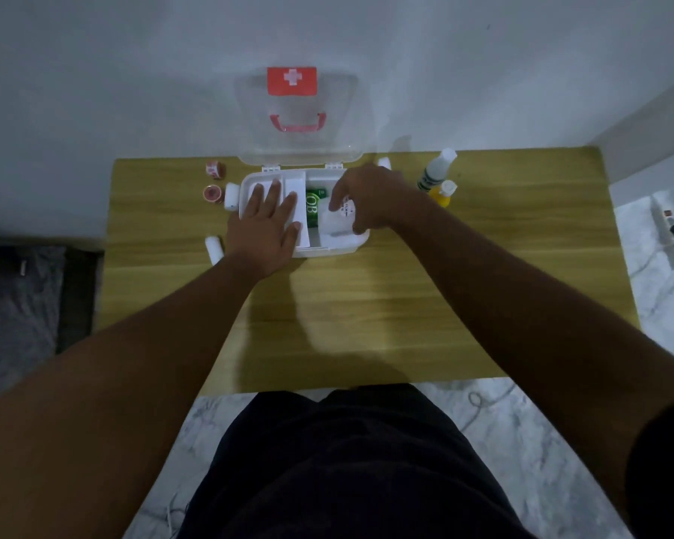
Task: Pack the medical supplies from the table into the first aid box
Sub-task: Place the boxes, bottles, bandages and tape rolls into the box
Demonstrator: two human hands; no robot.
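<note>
The white first aid box stands open at the table's far middle, its clear lid with a red cross label leaning against the wall. My left hand lies flat, fingers spread, on the box's white tray at the left side. My right hand is over the right compartment, fingers closed on a white packet. A green box lies inside between the hands. Two tape rolls and white bottles lie left of the box.
A white squeeze bottle and a yellow bottle stand right of the box, with a small white item behind it. The wooden table meets the wall at the back. A power strip lies on the floor, right.
</note>
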